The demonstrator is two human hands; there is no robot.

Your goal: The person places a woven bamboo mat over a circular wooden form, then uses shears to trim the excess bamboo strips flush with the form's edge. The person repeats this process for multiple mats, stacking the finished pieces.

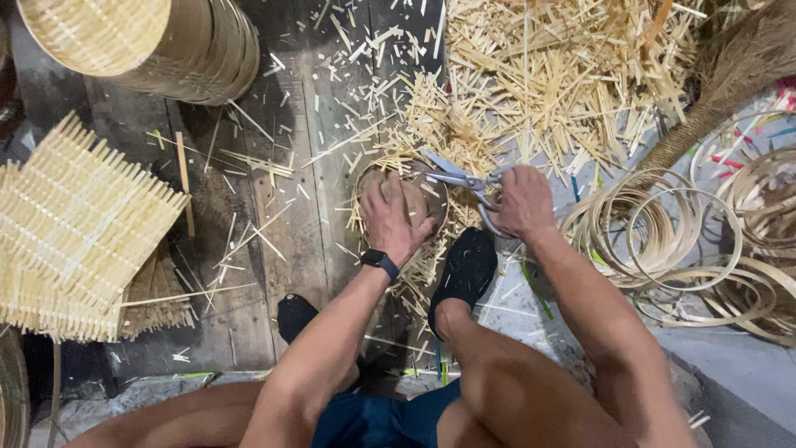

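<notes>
Nearest the camera, two bare knees and dark blue shorts (373, 419) are seen, with black slip-on shoes (464, 270) planted on the worn wooden floor (274, 249). A black wristwatch (380, 262) is worn on the left wrist. The left hand (394, 217) is laid flat over a small round woven bamboo basket (419, 195), its grip closed down on the top with fingers spread; whether anything lies inside the basket cannot be told, since it is covered by the hand. The basket rests on the floor just ahead of the right shoe. The right hand (521, 203) is wrapped around the handles of grey metal shears (464, 178), whose blades are partly parted and set against the basket's rim.

To the left, a square mat of woven pale bamboo strips (79, 232) is lain on the floor. To the right, loose coils of thin bamboo hoops (655, 228) are heaped. Farther off, a thick litter of cut bamboo offcuts (547, 75) is spread, and at the upper left a stack of round woven bamboo baskets (157, 41) is tipped on its side, their insides hidden.
</notes>
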